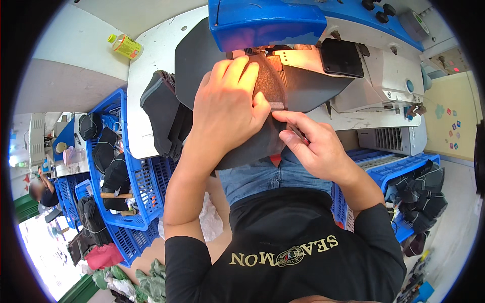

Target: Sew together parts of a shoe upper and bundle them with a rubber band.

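A dark grey-brown fabric piece [271, 83] lies under the blue head of a sewing machine [268, 25], in the light of its lamp. My left hand [230, 101] rests on the piece close to the needle area, fingers bent but apart, thumb toward the right. At the near edge, my right hand [316, 144] is closed, with index finger and thumb at the piece. A thin dark tool [298, 132], its kind unclear, shows between those fingers. More dark material [247, 149] hangs toward my lap. The needle is hidden.
Stacked dark cut pieces [164, 113] lie left on the white table [139, 76], below a yellow-green bottle [125, 46]. A black phone [342, 57] rests on the machine bed. Blue crates [132, 166] with dark goods stand left; another blue crate [399, 171] stands right. A person [44, 192] is far left.
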`<move>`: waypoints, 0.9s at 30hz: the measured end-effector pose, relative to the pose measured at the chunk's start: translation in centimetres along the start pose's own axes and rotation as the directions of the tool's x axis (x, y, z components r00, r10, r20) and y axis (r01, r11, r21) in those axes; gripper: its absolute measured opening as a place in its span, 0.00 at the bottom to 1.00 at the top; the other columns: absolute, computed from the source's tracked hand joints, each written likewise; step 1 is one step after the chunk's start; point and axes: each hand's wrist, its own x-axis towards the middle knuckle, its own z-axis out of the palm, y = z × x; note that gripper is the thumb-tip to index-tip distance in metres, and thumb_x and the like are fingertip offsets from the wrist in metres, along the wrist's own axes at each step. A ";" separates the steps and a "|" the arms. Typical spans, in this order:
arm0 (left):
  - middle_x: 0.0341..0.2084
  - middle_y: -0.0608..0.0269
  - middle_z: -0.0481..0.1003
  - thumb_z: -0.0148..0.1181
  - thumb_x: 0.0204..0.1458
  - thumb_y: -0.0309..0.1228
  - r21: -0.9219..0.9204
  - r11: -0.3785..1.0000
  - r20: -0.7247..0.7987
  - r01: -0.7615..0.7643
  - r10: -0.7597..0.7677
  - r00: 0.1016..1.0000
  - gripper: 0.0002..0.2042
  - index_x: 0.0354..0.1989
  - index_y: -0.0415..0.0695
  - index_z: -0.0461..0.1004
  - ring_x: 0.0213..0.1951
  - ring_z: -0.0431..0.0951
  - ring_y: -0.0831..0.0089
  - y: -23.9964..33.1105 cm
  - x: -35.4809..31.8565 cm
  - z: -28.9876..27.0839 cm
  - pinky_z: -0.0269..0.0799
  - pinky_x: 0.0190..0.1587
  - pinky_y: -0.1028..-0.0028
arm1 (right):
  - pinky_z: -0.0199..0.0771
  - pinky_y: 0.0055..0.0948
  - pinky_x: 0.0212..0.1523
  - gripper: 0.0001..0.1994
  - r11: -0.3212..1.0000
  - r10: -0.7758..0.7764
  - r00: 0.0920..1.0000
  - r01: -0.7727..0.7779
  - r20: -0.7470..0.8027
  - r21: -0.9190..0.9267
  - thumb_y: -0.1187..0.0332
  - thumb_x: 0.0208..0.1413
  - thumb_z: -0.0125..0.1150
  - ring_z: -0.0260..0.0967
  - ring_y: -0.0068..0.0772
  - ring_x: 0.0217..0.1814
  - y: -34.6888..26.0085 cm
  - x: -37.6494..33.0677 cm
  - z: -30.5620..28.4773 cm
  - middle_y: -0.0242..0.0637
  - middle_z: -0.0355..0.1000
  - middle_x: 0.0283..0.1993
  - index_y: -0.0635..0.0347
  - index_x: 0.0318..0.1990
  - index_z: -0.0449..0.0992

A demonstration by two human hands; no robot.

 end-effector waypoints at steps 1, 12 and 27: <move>0.43 0.53 0.72 0.57 0.41 0.33 0.014 1.000 0.003 -0.019 0.019 1.000 0.20 0.43 0.35 0.73 0.45 0.71 0.59 -0.1 0.3 0.1 0.68 0.48 0.64 | 0.71 0.32 0.29 0.15 1.000 0.014 1.000 -0.014 -0.004 -0.017 0.72 0.54 0.60 0.73 0.42 0.26 -0.2 0.1 -0.1 0.45 0.74 0.30 0.62 0.50 0.71; 0.44 0.51 0.72 0.56 0.45 0.36 -0.080 0.995 0.060 -0.054 0.059 0.996 0.18 0.41 0.35 0.74 0.46 0.71 0.58 -0.8 0.2 -1.1 0.66 0.49 0.63 | 0.74 0.36 0.32 0.21 0.985 -0.088 0.996 0.092 0.030 -0.144 0.72 0.51 0.62 0.75 0.48 0.33 0.2 -0.4 0.0 0.48 0.75 0.34 0.60 0.54 0.69; 0.42 0.53 0.74 0.57 0.48 0.28 -0.213 0.977 0.180 0.023 0.016 0.984 0.09 0.36 0.39 0.76 0.47 0.72 0.55 -2.3 1.3 -2.2 0.68 0.50 0.64 | 0.73 0.33 0.32 0.21 0.945 -0.116 0.993 0.120 0.029 -0.305 0.73 0.52 0.61 0.74 0.45 0.30 -1.0 1.0 0.6 0.45 0.75 0.31 0.61 0.55 0.69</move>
